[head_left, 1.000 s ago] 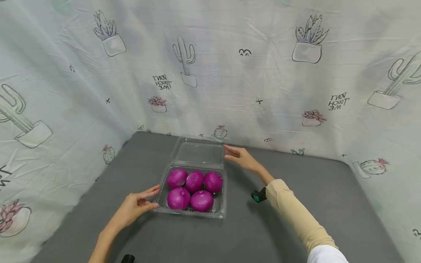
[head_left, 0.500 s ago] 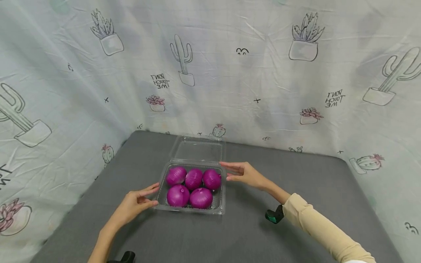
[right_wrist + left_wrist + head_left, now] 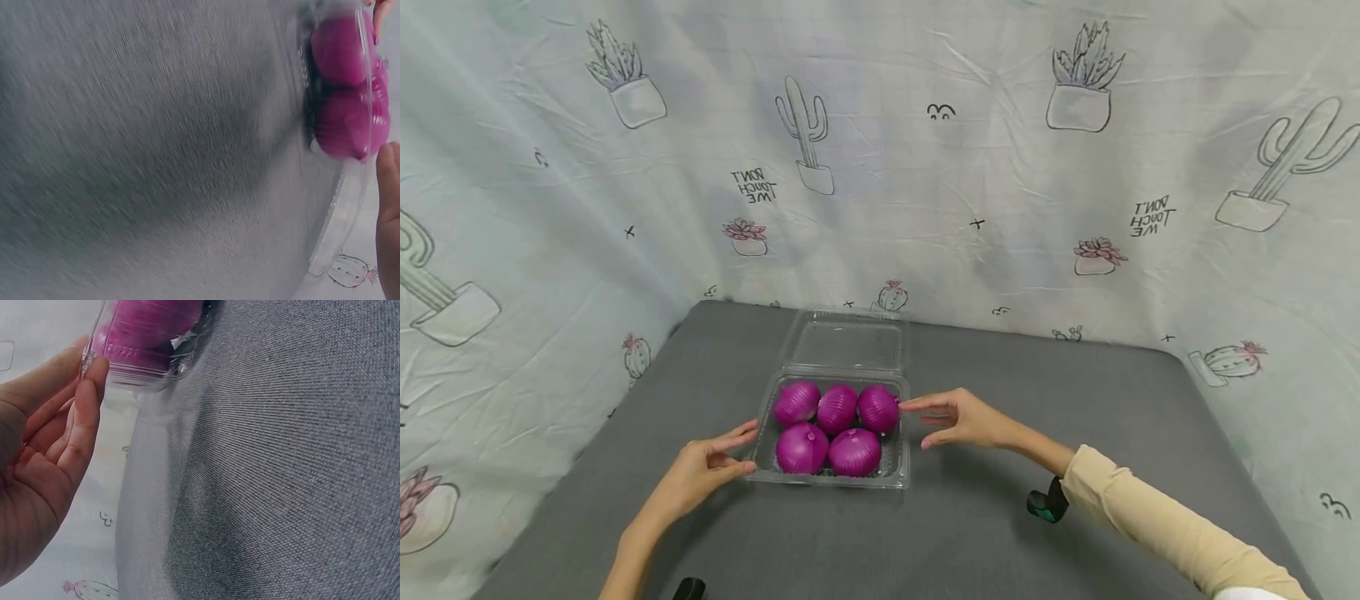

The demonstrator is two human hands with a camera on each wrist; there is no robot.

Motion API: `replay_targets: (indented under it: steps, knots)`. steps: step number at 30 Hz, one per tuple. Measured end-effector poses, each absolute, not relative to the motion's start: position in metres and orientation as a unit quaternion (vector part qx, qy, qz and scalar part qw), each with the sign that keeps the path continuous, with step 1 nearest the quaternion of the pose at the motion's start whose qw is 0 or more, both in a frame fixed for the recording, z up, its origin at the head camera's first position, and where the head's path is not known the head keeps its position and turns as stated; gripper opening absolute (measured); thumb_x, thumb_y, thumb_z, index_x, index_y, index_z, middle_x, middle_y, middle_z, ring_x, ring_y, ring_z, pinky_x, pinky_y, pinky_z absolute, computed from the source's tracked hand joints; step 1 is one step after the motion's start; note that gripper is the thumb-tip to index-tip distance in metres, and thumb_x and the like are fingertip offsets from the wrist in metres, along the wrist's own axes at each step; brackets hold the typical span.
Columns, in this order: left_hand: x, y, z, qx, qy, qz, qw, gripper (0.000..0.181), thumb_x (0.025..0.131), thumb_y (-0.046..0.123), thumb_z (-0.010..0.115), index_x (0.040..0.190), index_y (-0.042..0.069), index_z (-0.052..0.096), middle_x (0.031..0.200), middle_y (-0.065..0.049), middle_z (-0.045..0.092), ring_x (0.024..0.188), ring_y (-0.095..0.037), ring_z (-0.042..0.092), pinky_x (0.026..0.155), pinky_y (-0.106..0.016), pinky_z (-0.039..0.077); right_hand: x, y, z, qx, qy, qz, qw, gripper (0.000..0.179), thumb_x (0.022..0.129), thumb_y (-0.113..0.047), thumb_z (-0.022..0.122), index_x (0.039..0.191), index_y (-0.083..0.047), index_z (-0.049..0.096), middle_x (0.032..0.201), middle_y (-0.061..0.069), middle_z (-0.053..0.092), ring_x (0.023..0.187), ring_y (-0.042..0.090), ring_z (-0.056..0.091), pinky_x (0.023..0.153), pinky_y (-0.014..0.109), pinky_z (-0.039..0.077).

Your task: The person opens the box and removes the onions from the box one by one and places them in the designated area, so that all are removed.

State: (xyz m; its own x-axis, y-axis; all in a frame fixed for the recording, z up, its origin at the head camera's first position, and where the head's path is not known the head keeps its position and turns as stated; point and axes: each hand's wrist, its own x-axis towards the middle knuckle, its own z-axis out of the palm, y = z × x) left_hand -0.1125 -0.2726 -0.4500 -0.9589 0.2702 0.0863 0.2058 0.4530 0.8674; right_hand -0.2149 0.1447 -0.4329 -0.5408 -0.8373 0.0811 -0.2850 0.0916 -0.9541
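Note:
A clear plastic clamshell box [image 3: 831, 481] stands with its clear lid [image 3: 848, 343] folded back, away from the person. Inside lie several purple onions [image 3: 854, 452], two in the near row and three in the far row. My left hand [image 3: 696, 475] rests its thumb and fingertips against the box's left rim, thumb and fingers spread apart along it. The left wrist view shows those fingertips [image 3: 94, 372] right at the rim corner. My right hand [image 3: 966, 419] is beside the right rim, fingers extended toward it and thumb apart; it holds nothing.
The box stands on a grey cloth-covered table [image 3: 1000, 533]. Behind and at both sides hangs a pale curtain [image 3: 880, 167] printed with potted cacti. A black strap device [image 3: 1048, 502] sits at the right wrist, below a beige sleeve [image 3: 1165, 517].
My right hand has come from beside the folded-back lid toward me, to the box's right rim. The left hand stays at the left rim, and the lid remains folded back.

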Motion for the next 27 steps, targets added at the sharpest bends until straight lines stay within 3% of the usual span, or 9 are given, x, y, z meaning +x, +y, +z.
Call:
replay_targets:
  steps: [8, 19, 27]
  knots:
    - [-0.114, -0.275, -0.451, 0.142, 0.845, 0.515, 0.03, 0.049, 0.084, 0.01, 0.073, 0.126, -0.01, 0.057, 0.138, -0.025, 0.046, 0.071, -0.021, 0.068, 0.066, -0.024, 0.053, -0.252, 0.122, -0.425, -0.41, 0.663, -0.547, 0.305, 0.062, 0.077, 0.002, 0.076, 0.133, 0.011, 0.049, 0.141, 0.022, 0.046, 0.134, 0.031, 0.039, 0.103, 0.05, 0.033]
    - [-0.113, -0.276, -0.45, 0.157, 0.837, 0.523, 0.033, 0.048, 0.086, 0.009, 0.071, 0.126, -0.011, 0.056, 0.138, -0.028, 0.044, 0.068, -0.023, 0.067, 0.064, -0.027, 0.053, -0.288, 0.091, -0.414, -0.422, 0.657, -0.488, 0.389, 0.056, 0.077, 0.009, 0.074, 0.129, 0.01, 0.054, 0.136, 0.02, 0.051, 0.131, 0.028, 0.044, 0.103, 0.042, 0.037]
    - [-0.112, -0.275, -0.453, 0.16, 0.831, 0.531, 0.037, 0.048, 0.086, 0.009, 0.071, 0.126, -0.012, 0.055, 0.138, -0.03, 0.042, 0.066, -0.024, 0.067, 0.064, -0.028, 0.053, -0.305, 0.069, -0.404, -0.448, 0.701, -0.378, 0.406, 0.048, 0.079, 0.004, 0.076, 0.125, 0.004, 0.061, 0.13, 0.012, 0.059, 0.128, 0.021, 0.049, 0.105, 0.035, 0.036]
